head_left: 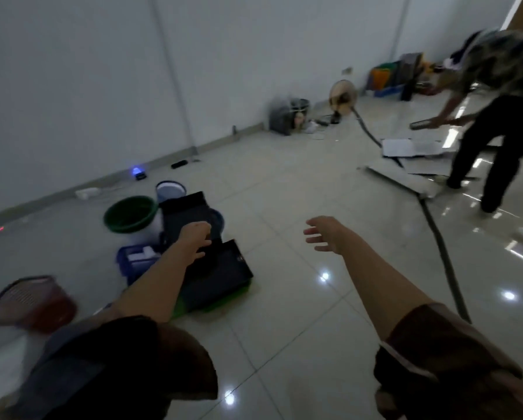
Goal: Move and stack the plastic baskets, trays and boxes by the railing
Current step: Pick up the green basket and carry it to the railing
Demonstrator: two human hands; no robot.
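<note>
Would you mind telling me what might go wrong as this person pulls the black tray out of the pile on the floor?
1. The left hand alone grips the black tray; the right hand hangs free, so the tray may tip or slip.
2. The green basket and blue basket sit close by and could be knocked.
3. A dark hose crosses the glossy floor to the right, a likely trip hazard.

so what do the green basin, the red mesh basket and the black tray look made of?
Green basin: likely plastic, matte, smooth moulded rim. Red mesh basket: probably plastic, see-through grid walls; motion blur leaves it open. Black tray, gripped by the left hand: thin, dark, slightly glossy, plastic by its look.
</note>
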